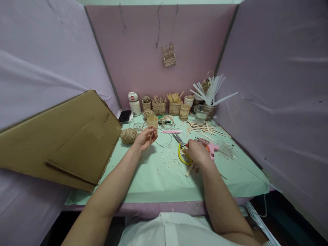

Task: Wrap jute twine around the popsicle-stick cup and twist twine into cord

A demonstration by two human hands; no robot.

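Note:
A small cup of upright wooden strips (152, 121) is held at its base by my left hand (147, 137), fingers closed round it. A strand of twine (166, 146) loops out to the right of that hand. My right hand (197, 152) is closed at the handles of the scissors (183, 147), which have one yellow loop showing; their blades point up and left. Most of the right fingers are hidden under the hand. Just right of it lies a pink glue gun (212, 149). A twine ball (128, 136) rests left of my left hand.
A pink pen-like tool (172, 132) and scattered wooden strips (205, 127) lie on the green tabletop (156, 188). Woven baskets (175, 108), a white-lidded jar (134, 104) and a clear cup (201, 114) stand at the back. A cardboard sheet (71, 143) leans at left.

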